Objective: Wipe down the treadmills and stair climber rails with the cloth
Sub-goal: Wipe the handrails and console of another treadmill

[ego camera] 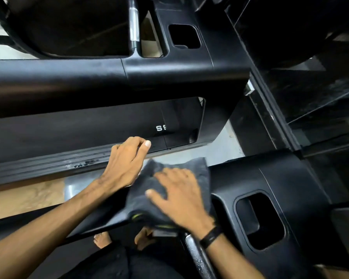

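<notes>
We are pressing our right hand flat, fingers spread, on the fuzzy dark grey cloth draped over the black treadmill console; our left hand, loosely curled, is pinching the cloth's edge.

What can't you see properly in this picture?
- Head view: the white lettering shows only "SS"; a dark panel covers the rest.
- The surface under the cloth is hidden by the cloth and the right hand.
- The right hand is blurred, so its grip is unclear.
- The left hand fingertips curl out of sight.
- The feet are partly hidden by the machine.
</notes>
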